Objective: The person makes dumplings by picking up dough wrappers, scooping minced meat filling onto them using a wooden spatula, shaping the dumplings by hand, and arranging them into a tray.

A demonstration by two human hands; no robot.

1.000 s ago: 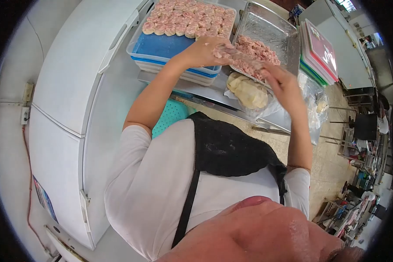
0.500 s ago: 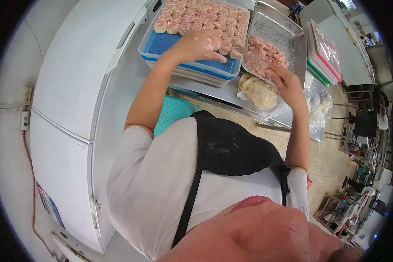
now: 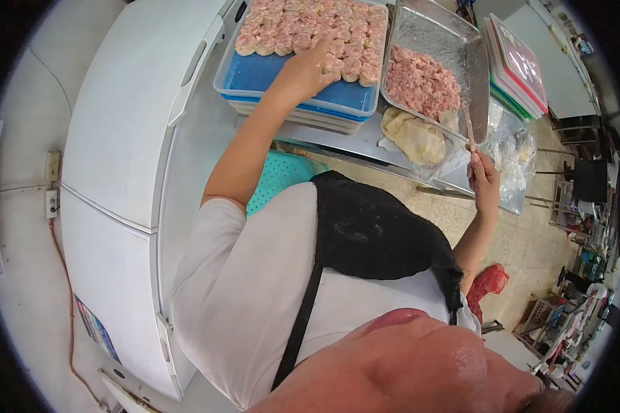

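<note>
My left hand [image 3: 302, 77] is over the front of the dumpling rows, its fingers round an open-topped meat dumpling [image 3: 333, 67] at the left end of the short front row. Rows of meat-filled dumplings [image 3: 286, 22] stand packed in a blue-based plastic tray [image 3: 255, 72]. My right hand [image 3: 486, 177] is closed round the handle of a thin, meat-smeared spatula [image 3: 469, 124], at the near right corner of a metal pan [image 3: 437, 24]. Ground meat [image 3: 424, 82] is heaped in that pan. Round dough wrappers [image 3: 420, 141] lie stacked in front of it on plastic.
More trays [image 3: 303, 124] are stacked under the dumpling tray. Colored lidded containers [image 3: 517, 65] stand right of the pan, with a clear plastic bag [image 3: 513, 148] nearby. A white refrigerator [image 3: 131, 110] is on my left, and a turquoise dotted cloth [image 3: 277, 177] is below the table edge.
My left hand has turned from spread fingers to reaching in at the front row. My right hand has drawn back from the meat, down and right, with the spatula now plainly visible.
</note>
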